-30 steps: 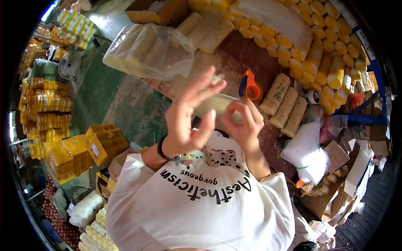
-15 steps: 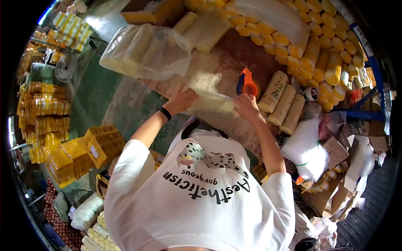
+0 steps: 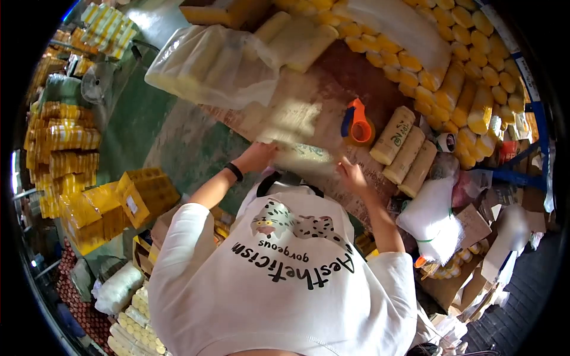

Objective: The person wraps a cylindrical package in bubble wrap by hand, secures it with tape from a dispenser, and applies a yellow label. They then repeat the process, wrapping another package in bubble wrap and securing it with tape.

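both hands (image 3: 256, 157) grip a wrapped roll (image 3: 304, 159) — tape dispenser (image 3: 356, 121) nearby

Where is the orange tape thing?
In the head view, the orange tape dispenser lies on the table, just beyond the right hand, left of three tan rolls.

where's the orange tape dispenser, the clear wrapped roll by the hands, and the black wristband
orange tape dispenser (image 3: 357, 115), head view, on its orange body
wrapped roll (image 3: 306, 157), head view, on the middle of the clear wrap
black wristband (image 3: 234, 172), head view, on the band where it crosses the wrist
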A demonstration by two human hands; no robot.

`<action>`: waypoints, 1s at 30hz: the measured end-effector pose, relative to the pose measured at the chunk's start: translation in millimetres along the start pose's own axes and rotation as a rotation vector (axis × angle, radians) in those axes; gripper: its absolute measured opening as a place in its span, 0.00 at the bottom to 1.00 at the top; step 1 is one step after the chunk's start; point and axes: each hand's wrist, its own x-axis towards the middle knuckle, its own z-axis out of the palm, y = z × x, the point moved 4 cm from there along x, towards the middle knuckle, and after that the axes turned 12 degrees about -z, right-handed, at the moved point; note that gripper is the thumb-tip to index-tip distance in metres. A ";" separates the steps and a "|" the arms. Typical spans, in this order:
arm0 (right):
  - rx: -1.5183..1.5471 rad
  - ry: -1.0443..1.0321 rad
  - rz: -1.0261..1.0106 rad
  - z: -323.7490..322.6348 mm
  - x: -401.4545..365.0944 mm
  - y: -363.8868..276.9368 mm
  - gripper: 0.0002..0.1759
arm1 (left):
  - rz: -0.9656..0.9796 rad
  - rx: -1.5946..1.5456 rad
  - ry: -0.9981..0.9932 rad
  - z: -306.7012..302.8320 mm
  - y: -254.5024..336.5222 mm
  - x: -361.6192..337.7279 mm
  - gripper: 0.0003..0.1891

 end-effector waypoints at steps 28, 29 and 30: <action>0.369 0.098 0.185 -14.3 46.5 73.5 0.19 | -0.160 -0.225 -0.170 62.0 46.6 107.2 0.14; 0.393 0.058 0.198 -16.7 39.7 75.6 0.20 | -0.145 -0.266 -0.193 64.4 40.6 107.5 0.14; 0.418 0.020 0.210 -16.7 36.0 76.6 0.21 | -0.129 -0.305 -0.215 63.6 40.1 107.2 0.14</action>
